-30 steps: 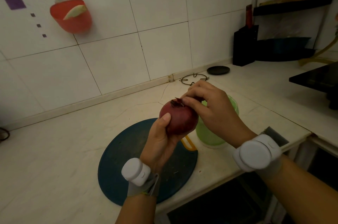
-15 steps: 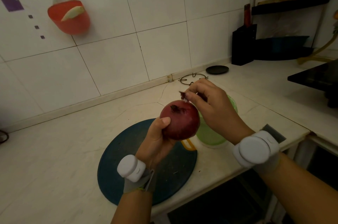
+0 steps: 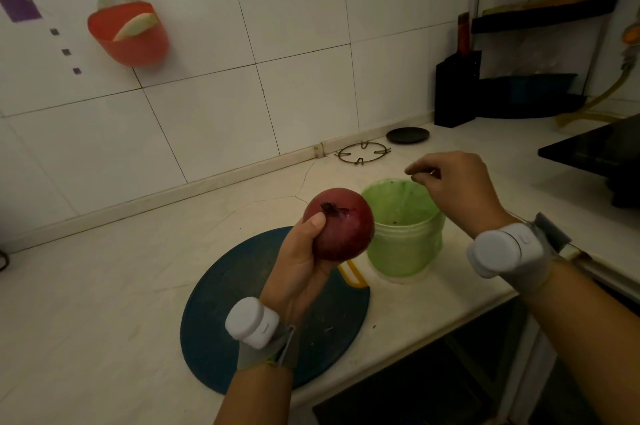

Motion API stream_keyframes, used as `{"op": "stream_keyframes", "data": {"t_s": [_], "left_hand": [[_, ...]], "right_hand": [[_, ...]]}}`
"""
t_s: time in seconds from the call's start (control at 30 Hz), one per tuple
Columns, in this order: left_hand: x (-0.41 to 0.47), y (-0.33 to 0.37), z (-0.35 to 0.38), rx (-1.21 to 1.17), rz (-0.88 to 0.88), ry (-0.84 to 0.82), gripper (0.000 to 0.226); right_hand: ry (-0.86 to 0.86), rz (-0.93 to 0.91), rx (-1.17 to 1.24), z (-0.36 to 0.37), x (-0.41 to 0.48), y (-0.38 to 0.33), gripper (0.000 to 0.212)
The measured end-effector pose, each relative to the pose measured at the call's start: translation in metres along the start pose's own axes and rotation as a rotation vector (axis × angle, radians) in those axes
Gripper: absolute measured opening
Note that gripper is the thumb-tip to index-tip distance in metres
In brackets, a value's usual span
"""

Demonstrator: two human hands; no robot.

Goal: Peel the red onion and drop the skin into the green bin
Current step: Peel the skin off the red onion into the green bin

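The pale countertop (image 3: 104, 303) is taken up at its near edge by a round dark cutting board (image 3: 235, 303). The green bin (image 3: 401, 251) is stood on the counter just beside the board's right edge. The red onion (image 3: 343, 230) is held in the air over the board's far edge, just left of the bin in this view.

The step in hand is judged to be the dropping of a scrap of skin. It is best done with the release made squarely over the bin's mouth, and low enough that a light flake is not carried past the rim. Most of the skin looks to be in place, so the task is judged barely begun. The next pull is best started at the dry tuft (image 3: 329, 208) on top, where a loose edge can be caught.

The onion is gripped from below by the left hand (image 3: 301, 265), with the thumb (image 3: 313, 220) pressed against its upper left side. The right hand (image 3: 457, 189) is held over the far side of the bin. Its fingers are curled and the fingertips (image 3: 410, 168) drawn close, as in a pinch. Whether a flake is caught between them cannot be told; anything there is too small to be made out.
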State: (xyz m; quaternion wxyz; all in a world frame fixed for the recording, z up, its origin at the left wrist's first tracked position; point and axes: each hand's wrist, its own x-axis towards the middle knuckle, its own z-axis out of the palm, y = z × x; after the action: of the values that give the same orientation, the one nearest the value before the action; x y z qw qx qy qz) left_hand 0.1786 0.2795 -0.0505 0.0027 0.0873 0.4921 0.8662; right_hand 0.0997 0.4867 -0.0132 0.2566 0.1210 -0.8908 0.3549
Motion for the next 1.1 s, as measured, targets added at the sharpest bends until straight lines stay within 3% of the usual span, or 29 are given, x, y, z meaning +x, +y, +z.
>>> {"op": "stream_keyframes", "data": {"t_s": [0.17, 0.3, 0.43, 0.6, 0.73, 0.9, 1.1], "left_hand": [[-0.003, 0.001, 0.002, -0.003, -0.053, 0.085, 0.037], [-0.006, 0.003, 0.006, 0.033, -0.057, 0.08, 0.039], [-0.006, 0.003, 0.001, 0.1, -0.02, 0.055, 0.04], [-0.006, 0.003, -0.006, 0.202, 0.013, 0.047, 0.066], [-0.005, 0.002, -0.006, 0.164, -0.004, 0.061, 0.085], [-0.006, 0.002, -0.005, 0.16, -0.041, 0.085, 0.069], [-0.007, 0.006, -0.005, 0.217, -0.061, 0.052, 0.095]], "right_hand": [[-0.081, -0.026, 0.227, -0.001, -0.007, -0.012, 0.025], [-0.336, -0.186, 0.532, 0.0, -0.027, -0.04, 0.037], [-0.31, -0.222, 0.602, 0.008, -0.033, -0.049, 0.024], [-0.166, -0.275, 0.516, 0.011, -0.037, -0.054, 0.01], [-0.055, -0.48, 0.212, 0.016, -0.039, -0.059, 0.007], [-0.112, -0.486, 0.057, 0.023, -0.041, -0.064, 0.009], [-0.181, -0.392, 0.079, 0.022, -0.039, -0.066, 0.008]]}}
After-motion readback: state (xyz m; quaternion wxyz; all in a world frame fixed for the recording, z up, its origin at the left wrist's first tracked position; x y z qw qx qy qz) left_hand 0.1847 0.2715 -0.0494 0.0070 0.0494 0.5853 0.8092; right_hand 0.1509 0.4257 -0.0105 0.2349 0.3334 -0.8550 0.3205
